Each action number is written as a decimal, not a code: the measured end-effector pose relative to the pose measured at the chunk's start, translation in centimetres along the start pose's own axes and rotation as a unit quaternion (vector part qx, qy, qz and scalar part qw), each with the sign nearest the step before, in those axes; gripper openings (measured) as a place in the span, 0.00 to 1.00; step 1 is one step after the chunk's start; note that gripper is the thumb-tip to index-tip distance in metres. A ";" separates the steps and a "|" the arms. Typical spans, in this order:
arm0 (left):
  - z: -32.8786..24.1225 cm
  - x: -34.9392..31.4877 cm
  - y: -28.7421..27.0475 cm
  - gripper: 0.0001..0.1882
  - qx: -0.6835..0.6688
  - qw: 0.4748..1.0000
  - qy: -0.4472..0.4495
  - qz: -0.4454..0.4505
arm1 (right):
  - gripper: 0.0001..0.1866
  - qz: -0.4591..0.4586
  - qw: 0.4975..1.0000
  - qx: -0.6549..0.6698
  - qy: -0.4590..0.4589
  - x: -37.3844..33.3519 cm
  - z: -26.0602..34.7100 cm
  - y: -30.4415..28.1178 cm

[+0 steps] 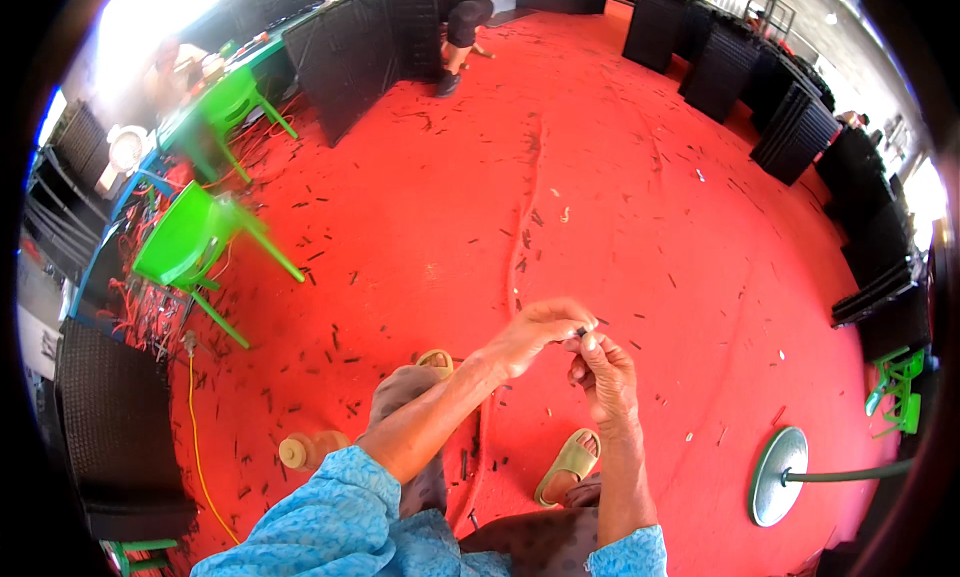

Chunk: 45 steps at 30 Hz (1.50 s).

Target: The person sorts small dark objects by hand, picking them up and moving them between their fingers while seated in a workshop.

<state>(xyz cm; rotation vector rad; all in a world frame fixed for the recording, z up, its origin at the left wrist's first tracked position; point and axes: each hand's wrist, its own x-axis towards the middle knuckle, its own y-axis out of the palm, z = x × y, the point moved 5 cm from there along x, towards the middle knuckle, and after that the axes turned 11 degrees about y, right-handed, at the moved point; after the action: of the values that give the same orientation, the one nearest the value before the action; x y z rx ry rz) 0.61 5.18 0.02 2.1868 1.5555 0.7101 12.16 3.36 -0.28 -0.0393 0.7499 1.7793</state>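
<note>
My left hand [537, 334] and my right hand [604, 369] meet in front of my lap, their fingertips almost touching. Between them is a small black piece [581, 332], too small to name. The right thumb and forefinger pinch it from below. The left hand's fingers are closed at its upper side, and whatever else they grip is hidden. Under my hands, many short black strips lie scattered on the red floor covering [420, 237].
Green plastic chairs [185, 239] stand at the left by a cluttered bench. A capped bottle [294, 452] and a yellow cable [196, 417] are near my left foot. A round stand base [778, 477] is at the right. Black panel stacks [722, 72] line the far right; a person [463, 17] sits far off.
</note>
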 end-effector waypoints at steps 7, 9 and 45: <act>0.0 -0.2 -0.4 0.07 -0.002 1.000 -0.017 -0.022 | 0.12 0.021 1.000 0.018 -0.006 0.2 -0.4 0.3; -0.1 0.1 0.0 0.07 0.006 1.000 -0.006 -0.005 | 0.12 0.019 0.999 0.022 -0.014 0.1 -0.1 0.2; -1.0 0.2 -0.6 0.06 0.097 0.988 0.109 -0.053 | 0.13 -0.002 0.999 -0.015 -0.047 0.7 -0.6 0.4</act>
<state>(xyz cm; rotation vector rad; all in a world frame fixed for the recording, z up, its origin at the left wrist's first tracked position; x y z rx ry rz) -0.37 5.58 0.52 2.2001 1.9086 0.8175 11.34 3.62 -0.86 0.0221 0.6555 1.7771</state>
